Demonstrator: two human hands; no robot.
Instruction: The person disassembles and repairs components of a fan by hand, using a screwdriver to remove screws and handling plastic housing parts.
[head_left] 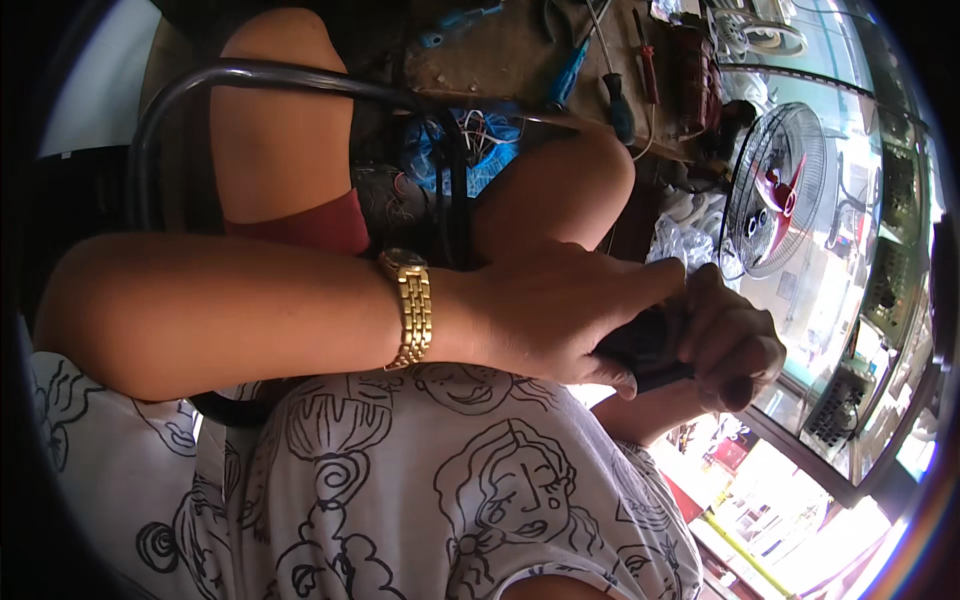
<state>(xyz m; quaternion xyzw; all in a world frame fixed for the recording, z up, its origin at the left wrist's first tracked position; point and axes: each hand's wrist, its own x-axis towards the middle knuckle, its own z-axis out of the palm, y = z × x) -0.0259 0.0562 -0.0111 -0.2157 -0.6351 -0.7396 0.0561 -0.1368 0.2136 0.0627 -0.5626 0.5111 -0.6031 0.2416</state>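
Both hands meet over the lap. The left hand [560, 315], with a gold watch [412, 305] on its wrist, wraps its fingers around a small black thing [640, 345]. The right hand [730, 340] curls tight on its other end. Behind are bare knees, a fan [775, 190] and screwdrivers [610, 85].

Your frame was unevenly lit. Strong daylight entered from the right and lower right, burning out the glass counter [800, 480] to white glare. The upper workbench [520, 50] sat in dim shadow. Your left forearm [230, 310] was evenly lit and sharp. Fisheye bending curved all edges; black vignetting filled the corners, with colour fringing at lower right.
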